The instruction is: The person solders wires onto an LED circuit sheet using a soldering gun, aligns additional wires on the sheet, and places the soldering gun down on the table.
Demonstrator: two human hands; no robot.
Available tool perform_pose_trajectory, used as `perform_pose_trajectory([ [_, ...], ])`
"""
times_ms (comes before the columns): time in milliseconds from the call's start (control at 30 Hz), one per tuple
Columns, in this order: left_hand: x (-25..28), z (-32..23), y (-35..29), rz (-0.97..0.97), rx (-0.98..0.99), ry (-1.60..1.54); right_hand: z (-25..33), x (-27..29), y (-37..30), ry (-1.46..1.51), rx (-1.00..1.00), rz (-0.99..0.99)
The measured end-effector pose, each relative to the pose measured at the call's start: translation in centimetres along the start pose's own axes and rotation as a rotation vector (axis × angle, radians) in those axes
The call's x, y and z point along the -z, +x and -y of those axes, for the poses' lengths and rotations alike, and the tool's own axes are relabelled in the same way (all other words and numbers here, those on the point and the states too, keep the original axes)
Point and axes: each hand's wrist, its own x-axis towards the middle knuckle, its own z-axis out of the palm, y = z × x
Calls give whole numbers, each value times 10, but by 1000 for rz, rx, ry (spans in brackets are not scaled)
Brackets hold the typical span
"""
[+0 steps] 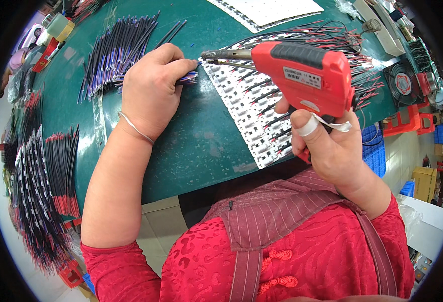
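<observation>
Left hand (153,83) tight on blue-purple wires (189,78), right hand (329,146) around red soldering gun (302,73), its tip (207,55) just beside left fingertips (193,64).

A green tabletop (196,151) bears a spread of dark wires (118,53) and a wire-laden white board (244,118)

There on the red soldering gun (332,75), held over the table (196,156), a pale label (302,78) shows rows of dark print (Latin capitals on top); below, a smaller sticker (309,106), lettering too small to read.
</observation>
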Motion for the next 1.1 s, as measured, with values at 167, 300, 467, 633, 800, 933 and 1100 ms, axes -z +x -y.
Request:
perform_pose_trajectory([
  [167, -1, 4, 1, 21, -10, -35, -2, 1, -1, -63, 3, 35],
  [300, -1, 3, 3, -10, -45, -29, 4, -6, 0, 67, -23, -15],
  [467, 1, 4, 2, -7, -56, -13, 11, -5, -1, 130, -153, 9],
  [633, 2, 4, 3, 28, -84, -6, -1, -3, -2, 14, -53, 5],
  [800, 2, 2, 2, 22, -87, 24, -2, -4, -3, -36, -16, -3],
  [933, 4, 1, 2, 24, -95, 34, 8, -4, -2, 49, -180, 42],
  [1100, 0, 2, 4, -30, -128, 52, -3, -4, -5, -45, -27, -8],
])
